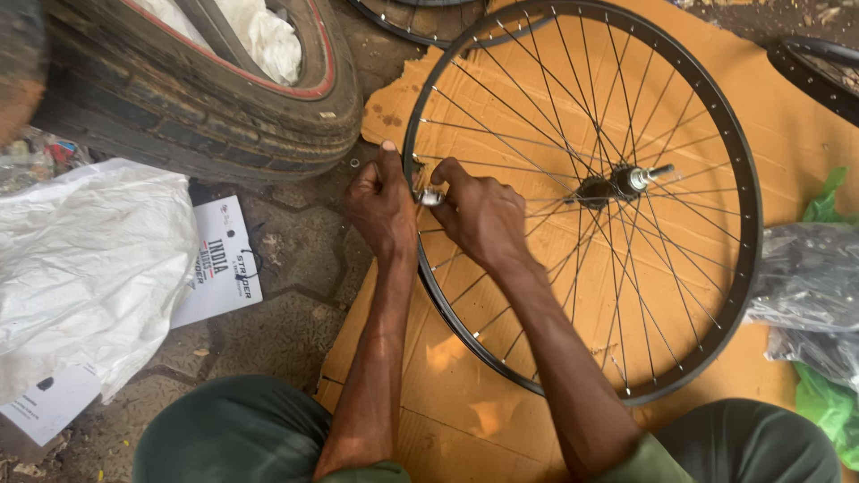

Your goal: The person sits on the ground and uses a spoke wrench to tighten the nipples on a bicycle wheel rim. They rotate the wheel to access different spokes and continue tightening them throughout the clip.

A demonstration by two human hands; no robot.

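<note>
Both forearms reach forward from the person's knees and meet at the left side of a black bicycle wheel (582,192), which lies flat on a sheet of brown cardboard (787,125) on the paved ground. The left hand (382,206) is curled around the rim from outside, thumb pointing up along the rim's edge and knuckles turned to the left. The right hand (483,215) comes in across the spokes from inside the wheel, wrist bent, fingers bunched tightly and pinching a small silvery metal tool (429,198) against the rim just beside the left thumb. The two hands almost touch there, both closed in a narrow grip. The small tool lies roughly crosswise to the rim, its long axis running left to right from one hand to the other. The wheel's hub (617,183) sits near the middle of the wheel, its axle pointing up and to the right. A large dark tyre (206,107) lies above and left of the hands, a white plastic sack (85,259) at far left, and green and grey plastic bags (819,295) at the right edge.
</note>
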